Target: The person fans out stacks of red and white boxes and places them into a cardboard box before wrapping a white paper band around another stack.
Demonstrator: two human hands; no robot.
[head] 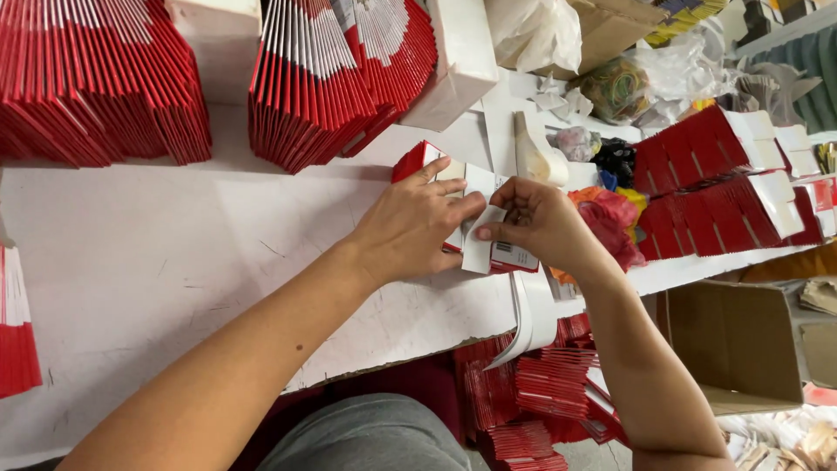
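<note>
A flat red and white carton blank [484, 249] lies near the front edge of the white table [157, 262]. My left hand [410, 227] presses down on it, fingers spread over its white flaps. My right hand [536, 218] pinches one white flap of the same carton between thumb and fingers. A red corner [408, 161] of the carton sticks out beyond my left hand.
Fanned stacks of red carton blanks [323, 78] stand at the back, more at the far left [96, 87] and in rows on the right [715, 174]. A brown cardboard box [741, 344] sits low right. Red cartons [540, 392] lie on the floor. Plastic bags [628, 78] crowd the back right.
</note>
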